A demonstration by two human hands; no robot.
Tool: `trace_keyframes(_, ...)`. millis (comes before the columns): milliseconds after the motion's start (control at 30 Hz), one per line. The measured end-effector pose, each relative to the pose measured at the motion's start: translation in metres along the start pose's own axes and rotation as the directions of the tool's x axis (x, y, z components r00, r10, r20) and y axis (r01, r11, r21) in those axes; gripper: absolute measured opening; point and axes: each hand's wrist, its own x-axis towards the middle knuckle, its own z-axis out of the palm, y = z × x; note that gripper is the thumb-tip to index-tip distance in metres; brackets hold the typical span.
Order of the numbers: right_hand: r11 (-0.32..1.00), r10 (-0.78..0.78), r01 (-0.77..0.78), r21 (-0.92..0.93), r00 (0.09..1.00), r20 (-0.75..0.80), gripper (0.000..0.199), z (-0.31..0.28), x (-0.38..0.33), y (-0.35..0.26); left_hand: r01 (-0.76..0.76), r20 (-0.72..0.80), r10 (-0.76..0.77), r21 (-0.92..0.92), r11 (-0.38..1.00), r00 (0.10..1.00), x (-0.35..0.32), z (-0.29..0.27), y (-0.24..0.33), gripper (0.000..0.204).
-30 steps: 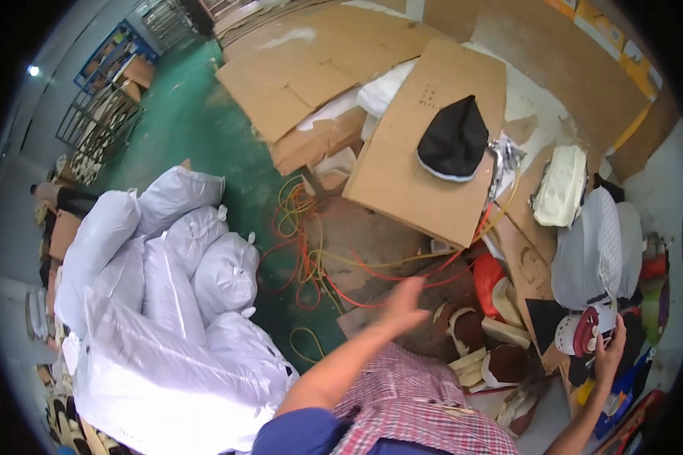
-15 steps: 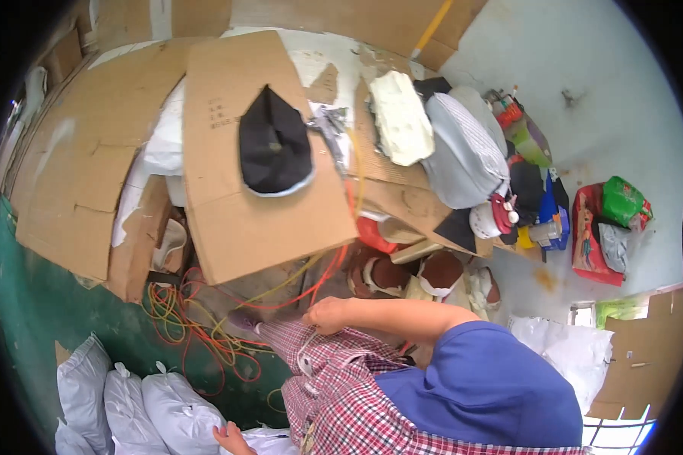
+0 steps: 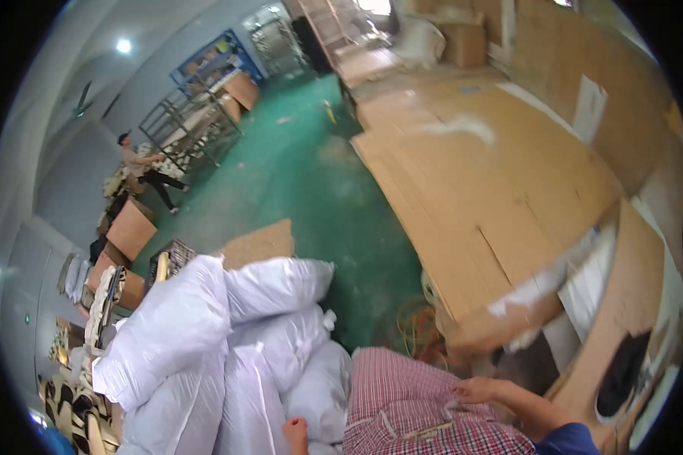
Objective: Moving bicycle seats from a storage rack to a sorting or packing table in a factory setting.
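The right hand rests loosely curled on the checked trousers, gripping nothing I can make out. The left hand shows only at the bottom edge, touching a stuffed white sack; how far it is open I cannot tell. More full white sacks are heaped just beside it, contents hidden. Flattened cardboard sheets cover the green floor, and an orange cable lies coiled nearby. Across the room, open brown boxes stand near a person.

White plastic sacks piled at 7 o'clock. Brown cartons at 9, another at 11. Flattened brown cardboard sheets stacked at 2. No signs or screens.
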Motion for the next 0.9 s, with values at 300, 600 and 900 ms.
trace_keyframes(300, 0.997, 0.076, -0.078, 0.017, 0.864, -0.497, 0.050, -0.222, 0.234, -0.028, -0.334, -0.002, 0.357, 0.347, 0.876, 0.934, 0.309, 0.035, 0.194, 0.044)
trace_keyframes(600, 0.886, 0.455, -0.463, 0.033, 0.853, -0.254, 0.049, -0.334, 0.373, 0.023, -0.017, -0.272, 0.099, 0.290, 0.957, 0.957, 0.379, 0.002, 0.294, 0.041)
trace_keyframes(900, 0.745, 0.659, -0.655, 0.130, 0.752, 0.011, 0.032, -0.420, 0.492, 0.136, -0.316, -0.367, 0.286, -0.024, 0.948, 0.885, 0.650, 0.160, 0.360, 0.037)
